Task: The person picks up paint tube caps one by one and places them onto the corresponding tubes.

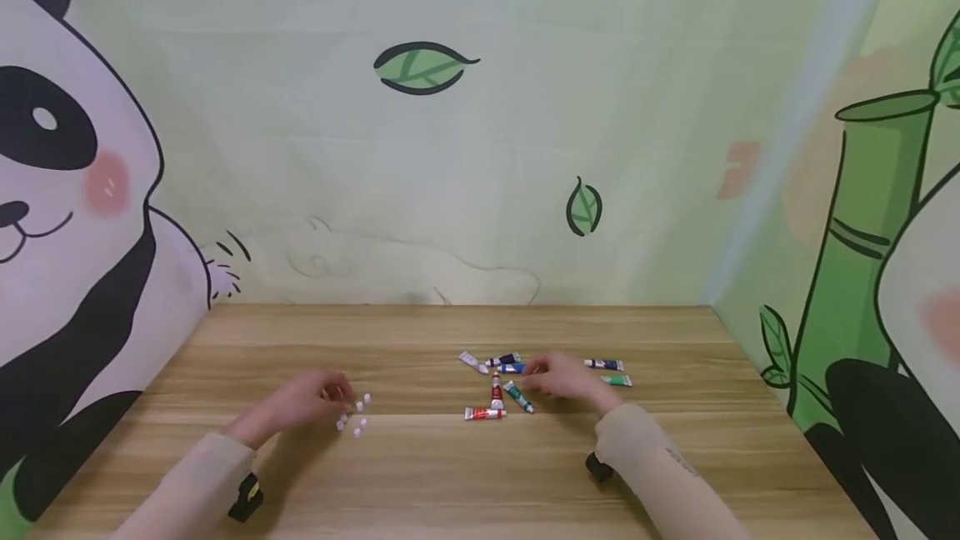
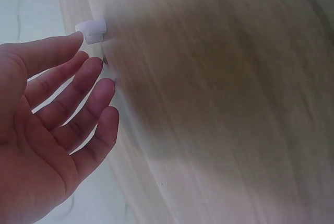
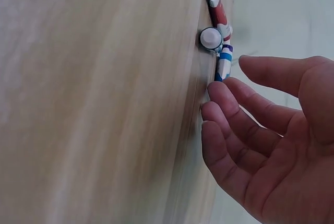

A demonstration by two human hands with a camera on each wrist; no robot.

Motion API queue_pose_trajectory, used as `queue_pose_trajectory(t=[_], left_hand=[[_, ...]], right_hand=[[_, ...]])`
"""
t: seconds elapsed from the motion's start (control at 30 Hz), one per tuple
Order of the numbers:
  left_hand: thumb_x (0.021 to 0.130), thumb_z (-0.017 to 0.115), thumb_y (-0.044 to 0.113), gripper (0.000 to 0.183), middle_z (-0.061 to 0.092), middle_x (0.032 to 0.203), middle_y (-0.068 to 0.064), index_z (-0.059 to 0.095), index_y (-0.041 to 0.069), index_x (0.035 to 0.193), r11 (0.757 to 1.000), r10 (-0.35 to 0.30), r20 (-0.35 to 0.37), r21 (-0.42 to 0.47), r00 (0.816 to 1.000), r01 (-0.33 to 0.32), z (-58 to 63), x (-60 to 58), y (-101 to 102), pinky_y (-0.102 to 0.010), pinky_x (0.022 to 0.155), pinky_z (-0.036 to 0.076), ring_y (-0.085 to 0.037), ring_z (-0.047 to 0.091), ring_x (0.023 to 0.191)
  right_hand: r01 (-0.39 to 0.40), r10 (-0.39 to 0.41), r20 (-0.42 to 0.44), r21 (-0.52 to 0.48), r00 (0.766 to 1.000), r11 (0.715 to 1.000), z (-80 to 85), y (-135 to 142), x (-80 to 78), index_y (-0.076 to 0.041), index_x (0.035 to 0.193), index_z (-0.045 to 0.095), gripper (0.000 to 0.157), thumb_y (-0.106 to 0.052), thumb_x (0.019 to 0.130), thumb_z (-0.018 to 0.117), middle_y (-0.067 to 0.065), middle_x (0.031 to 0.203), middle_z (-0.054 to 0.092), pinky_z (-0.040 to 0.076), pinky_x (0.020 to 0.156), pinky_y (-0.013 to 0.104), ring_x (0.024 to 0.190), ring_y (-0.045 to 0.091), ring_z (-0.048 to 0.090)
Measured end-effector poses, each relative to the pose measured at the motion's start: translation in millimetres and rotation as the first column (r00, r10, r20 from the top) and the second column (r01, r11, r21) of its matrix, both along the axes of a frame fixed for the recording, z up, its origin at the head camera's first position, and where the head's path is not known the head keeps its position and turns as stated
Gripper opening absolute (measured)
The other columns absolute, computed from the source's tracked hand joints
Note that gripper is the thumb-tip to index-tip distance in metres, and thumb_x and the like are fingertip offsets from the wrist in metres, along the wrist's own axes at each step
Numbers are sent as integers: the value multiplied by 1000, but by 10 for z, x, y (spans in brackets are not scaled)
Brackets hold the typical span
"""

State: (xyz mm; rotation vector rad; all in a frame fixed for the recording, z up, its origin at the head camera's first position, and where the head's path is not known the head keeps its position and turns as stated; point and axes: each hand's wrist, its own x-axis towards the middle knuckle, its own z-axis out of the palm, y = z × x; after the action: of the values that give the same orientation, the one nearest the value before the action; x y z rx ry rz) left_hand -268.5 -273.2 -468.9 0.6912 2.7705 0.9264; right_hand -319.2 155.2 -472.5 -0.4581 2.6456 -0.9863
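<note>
My left hand (image 1: 315, 397) hovers beside several small white cylinders (image 1: 359, 407) on the wooden table. Its fingers are loosely bent with nothing between them, and in the left wrist view the thumb tip overlaps a white cylinder (image 2: 95, 27). To the right, my right hand (image 1: 558, 375) is held low among several small paint tubes, fingertips right by a blue tube (image 1: 512, 368). Gap shows between its thumb and relaxed fingers in the right wrist view. Nearby lie a teal tube (image 1: 518, 397), a dark red tube (image 1: 497, 391) and an orange-red tube (image 1: 484, 414).
Behind the blue tube lie a white tube (image 1: 473, 362) and a dark blue tube (image 1: 503, 360). Past my right hand are a navy tube (image 1: 604, 365) and a green tube (image 1: 617, 380). A printed cloth backdrop (image 1: 480, 140) rises from the table's back edge.
</note>
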Motion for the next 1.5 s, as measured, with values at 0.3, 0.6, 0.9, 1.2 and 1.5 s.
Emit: queue_pose_trajectory(t=[0.3,0.6,0.9,1.2,1.5], left_hand=[[89,75,12,12,66,86,-1,70,4,97,1000,-24,8,4,1000,24,5,9,40,-29,67,50,-14,59,78],[86,77,11,16,66,88,1,70,3,98,999,-41,24,-3,999,41,-15,3,27,-29,71,50,-13,59,81],[86,78,14,17,67,88,1,69,3,96,999,-31,15,-30,999,32,7,10,-12,-31,73,51,-12,59,81],[87,78,14,14,66,86,2,69,6,93,999,9,57,-42,998,-7,-35,-5,-38,-32,71,51,-13,59,80],[86,77,13,12,64,80,3,67,8,87,999,-17,38,-44,999,19,-63,-24,-50,-29,66,48,-12,57,74]], right_hand=[[-31,32,-10,27,999,999,-7,-110,-23,-9,105,72,17,-23,96,69,-1,85,65,48,63,29,73,14,59],[-51,54,-47,54,997,997,-17,-199,-37,-5,103,72,21,-21,90,75,1,92,67,49,72,32,81,15,58],[-51,52,-21,61,998,997,-1,-257,-55,-6,103,72,22,-20,87,79,0,95,68,50,82,37,86,16,59],[-92,90,27,60,996,994,-5,-264,-36,-6,105,71,22,-13,86,79,-1,86,65,47,65,28,73,14,58],[-117,113,44,101,993,988,25,-244,-13,-9,98,70,18,-13,84,80,0,83,63,47,65,28,71,14,59]])
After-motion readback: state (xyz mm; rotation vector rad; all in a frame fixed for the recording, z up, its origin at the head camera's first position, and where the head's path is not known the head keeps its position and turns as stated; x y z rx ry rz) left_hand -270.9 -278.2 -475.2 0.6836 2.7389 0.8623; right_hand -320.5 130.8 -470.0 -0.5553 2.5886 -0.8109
